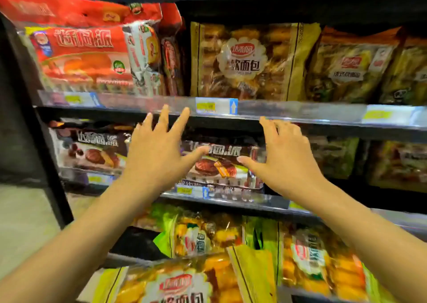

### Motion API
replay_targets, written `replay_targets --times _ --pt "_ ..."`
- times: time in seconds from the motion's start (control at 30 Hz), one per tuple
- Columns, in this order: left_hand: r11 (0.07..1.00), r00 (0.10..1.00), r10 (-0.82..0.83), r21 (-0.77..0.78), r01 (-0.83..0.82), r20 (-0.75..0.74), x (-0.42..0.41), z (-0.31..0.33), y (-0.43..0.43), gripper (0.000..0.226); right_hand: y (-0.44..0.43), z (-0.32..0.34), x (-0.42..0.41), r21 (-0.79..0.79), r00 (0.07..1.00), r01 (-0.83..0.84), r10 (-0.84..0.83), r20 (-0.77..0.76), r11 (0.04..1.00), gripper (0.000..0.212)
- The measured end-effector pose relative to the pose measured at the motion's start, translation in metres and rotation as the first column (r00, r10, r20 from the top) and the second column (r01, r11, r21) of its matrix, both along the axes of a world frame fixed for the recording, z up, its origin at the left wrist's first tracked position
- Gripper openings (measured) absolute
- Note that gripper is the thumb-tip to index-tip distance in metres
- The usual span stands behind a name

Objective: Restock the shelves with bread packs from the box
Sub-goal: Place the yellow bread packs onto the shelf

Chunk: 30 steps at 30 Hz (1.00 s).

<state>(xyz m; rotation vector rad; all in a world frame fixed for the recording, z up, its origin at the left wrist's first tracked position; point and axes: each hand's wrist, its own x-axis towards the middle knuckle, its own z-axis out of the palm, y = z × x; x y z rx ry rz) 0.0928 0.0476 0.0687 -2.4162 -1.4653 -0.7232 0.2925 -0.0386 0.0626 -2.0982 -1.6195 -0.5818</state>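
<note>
A dark chocolate-pie pack (221,164) lies on the middle shelf (231,198), right in front of me. My left hand (157,150) is open with fingers spread, its thumb on the pack's upper left. My right hand (284,155) is open too, thumb at the pack's right end. Neither hand grips anything. A second dark pack (92,148) sits to its left. The box is out of view.
Red pie packs (83,55) and golden soft-bread bags (249,60) fill the upper shelf, whose rail (300,111) carries price tags. Yellow-green bread bags (203,235) crowd the lower shelves. A black upright post (53,187) bounds the left; floor lies beyond it.
</note>
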Motion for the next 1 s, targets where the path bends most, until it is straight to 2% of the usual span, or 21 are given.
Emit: replay_targets --times 0.13,0.23,0.4,0.5,0.6,0.67,0.77,0.9,1.0 --pt "0.991 0.999 -0.035 -0.127 0.038 0.023 -0.033 -0.063 -0.027 0.1 -0.024 -0.074 -0.032 -0.176 0.992 -0.097 0.081 -0.094 0.98 0.094" --pt "0.948 0.998 0.001 -0.317 0.019 0.063 -0.05 -0.107 -0.047 0.105 -0.036 -0.123 -0.047 -0.346 0.978 -0.151 0.088 -0.191 0.926 0.097" --pt "0.883 0.996 0.026 -0.465 -0.06 -0.079 -0.078 -0.158 -0.066 0.112 -0.054 -0.166 -0.051 -0.497 0.95 -0.195 0.037 -0.309 0.846 0.105" --pt "0.819 0.99 0.092 -0.557 -0.138 -0.109 -0.094 -0.177 -0.061 0.113 -0.062 -0.179 -0.047 -0.552 0.906 -0.193 -0.068 -0.417 0.811 0.115" --pt "0.706 0.965 0.231 -0.66 -0.256 -0.127 -0.11 -0.192 -0.05 0.125 -0.062 -0.19 -0.04 -0.566 0.769 -0.208 -0.224 -0.598 0.798 0.136" --pt "0.608 0.946 0.307 -0.743 -0.281 -0.107 -0.116 -0.198 -0.048 0.134 -0.061 -0.195 -0.036 -0.564 0.706 -0.202 -0.28 -0.65 0.8 0.144" --pt "0.512 0.928 0.372 -0.831 -0.217 -0.013 -0.115 -0.201 -0.051 0.137 -0.061 -0.203 -0.036 -0.519 0.622 -0.229 -0.286 -0.729 0.824 0.131" --pt "0.544 0.916 0.392 -0.824 -0.159 0.082 -0.111 -0.198 -0.057 0.14 -0.064 -0.209 -0.038 -0.437 0.565 -0.249 -0.237 -0.79 0.864 0.105" --pt "0.572 0.916 0.389 -0.805 -0.157 0.098 -0.107 -0.189 -0.064 0.136 -0.067 -0.209 -0.037 -0.398 0.554 -0.251 -0.206 -0.807 0.883 0.106"
